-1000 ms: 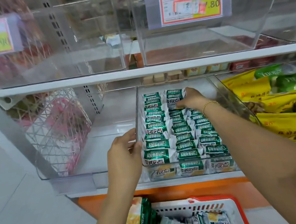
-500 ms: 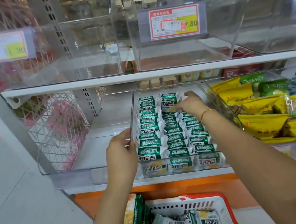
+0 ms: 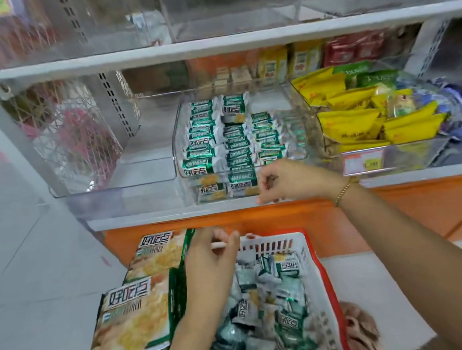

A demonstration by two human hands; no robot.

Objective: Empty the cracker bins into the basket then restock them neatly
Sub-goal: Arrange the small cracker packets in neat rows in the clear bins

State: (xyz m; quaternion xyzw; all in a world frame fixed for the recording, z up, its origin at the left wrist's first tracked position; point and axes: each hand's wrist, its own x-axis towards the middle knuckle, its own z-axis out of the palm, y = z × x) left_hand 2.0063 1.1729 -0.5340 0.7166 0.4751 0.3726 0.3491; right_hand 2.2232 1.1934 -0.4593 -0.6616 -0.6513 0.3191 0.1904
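A clear cracker bin (image 3: 179,140) on the lower shelf holds three neat rows of green-and-white cracker packs (image 3: 236,145). Below it stands a white basket with a red rim (image 3: 316,268), filled with loose cracker packs (image 3: 280,298). My left hand (image 3: 208,265) hovers over the basket's left side with loosely curled fingers and holds nothing. My right hand (image 3: 287,181) is in front of the bin's front wall, fingers curled downward, with nothing visible in it.
Large flat cracker bags (image 3: 140,304) lean at the basket's left. An empty clear bin (image 3: 115,172) sits left of the cracker bin; a bin of yellow snack bags (image 3: 361,121) sits right. Empty clear bins (image 3: 235,9) fill the upper shelf. Tiled floor lies left.
Both hands left the bin: the left dropped from its side wall to the basket, the right drew back from the far packs to the bin's front. The view tilted down.
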